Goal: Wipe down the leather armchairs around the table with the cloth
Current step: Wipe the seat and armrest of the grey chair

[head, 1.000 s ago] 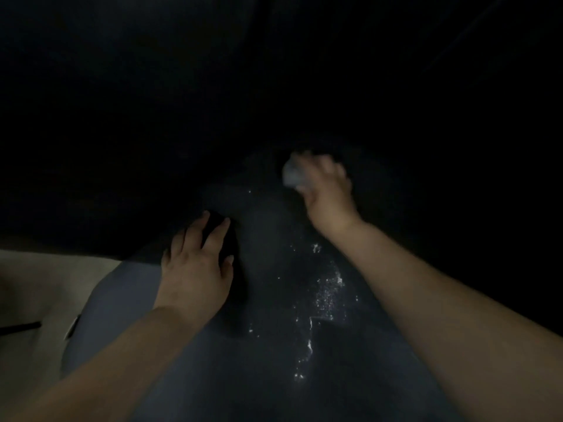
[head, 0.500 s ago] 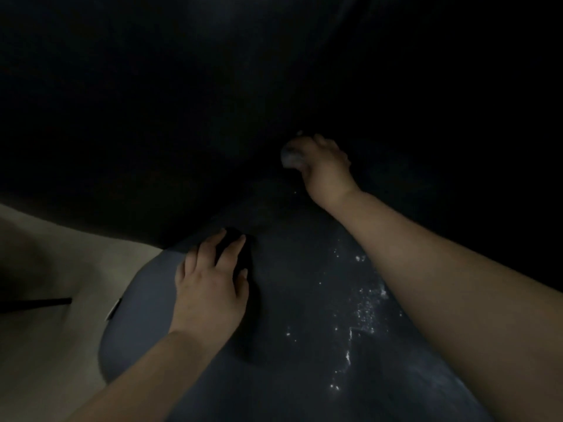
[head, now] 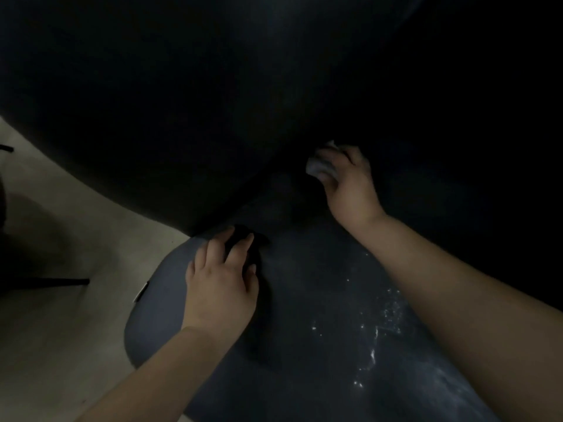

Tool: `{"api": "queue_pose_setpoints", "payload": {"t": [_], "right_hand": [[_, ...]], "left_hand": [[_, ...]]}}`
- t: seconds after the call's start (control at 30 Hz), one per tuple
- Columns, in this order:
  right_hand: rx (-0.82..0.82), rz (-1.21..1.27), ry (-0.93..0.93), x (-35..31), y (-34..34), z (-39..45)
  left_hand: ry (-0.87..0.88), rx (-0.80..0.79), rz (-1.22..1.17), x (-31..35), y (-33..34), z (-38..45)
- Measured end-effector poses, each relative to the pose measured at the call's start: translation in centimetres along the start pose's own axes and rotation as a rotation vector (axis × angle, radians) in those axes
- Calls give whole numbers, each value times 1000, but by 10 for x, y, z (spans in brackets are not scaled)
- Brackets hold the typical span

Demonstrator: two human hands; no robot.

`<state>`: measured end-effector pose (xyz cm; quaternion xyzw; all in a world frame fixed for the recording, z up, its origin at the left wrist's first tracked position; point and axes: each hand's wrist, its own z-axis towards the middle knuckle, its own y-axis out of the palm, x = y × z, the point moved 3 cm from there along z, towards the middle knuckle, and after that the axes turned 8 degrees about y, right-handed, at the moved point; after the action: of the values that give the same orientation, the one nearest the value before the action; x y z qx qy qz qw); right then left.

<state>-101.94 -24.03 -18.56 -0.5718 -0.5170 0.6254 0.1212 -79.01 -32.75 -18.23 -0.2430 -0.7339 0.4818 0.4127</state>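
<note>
A dark leather armchair fills the view: its seat [head: 304,315] is bluish-black with white glints of wetness on the right, and its black backrest [head: 213,102] rises behind. My right hand [head: 347,184] grips a small pale cloth [head: 318,169] bunched in its fingers, pressed into the crease where the seat meets the backrest. My left hand [head: 221,284] rests flat on the left part of the seat, fingers spread toward the crease. The scene is very dim, so the backrest's details are hidden.
Pale floor [head: 61,330] shows at the left, beside the seat's rounded edge. A thin dark bar [head: 45,281], perhaps a furniture leg, lies across the floor at left. Everything on the right is in darkness.
My right hand with the cloth has stayed deep in the seat crease, shifting slightly. The view has tilted, so both hands appear lower and more floor shows at left. My left hand stays planted.
</note>
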Motion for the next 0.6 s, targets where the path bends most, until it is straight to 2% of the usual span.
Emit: {"api": "queue_pose_setpoints", "payload": {"t": [0.17, 0.23, 0.33, 0.5, 0.6], "right_hand": [[-309, -114, -222, -43, 42, -5], [-332, -167, -288, -55, 54, -11], [-332, -218, -293, -59, 60, -12], [-535, -303, -466, -77, 86, -39], [-594, -285, -491, -69, 80, -35]], "left_hand": [[24, -1, -19, -9, 2, -6], [6, 11, -19, -11, 1, -9], [-46, 29, -31, -16, -2, -13], [-33, 33, 3, -15, -2, -14], [-24, 27, -1, -13, -2, -13]]}}
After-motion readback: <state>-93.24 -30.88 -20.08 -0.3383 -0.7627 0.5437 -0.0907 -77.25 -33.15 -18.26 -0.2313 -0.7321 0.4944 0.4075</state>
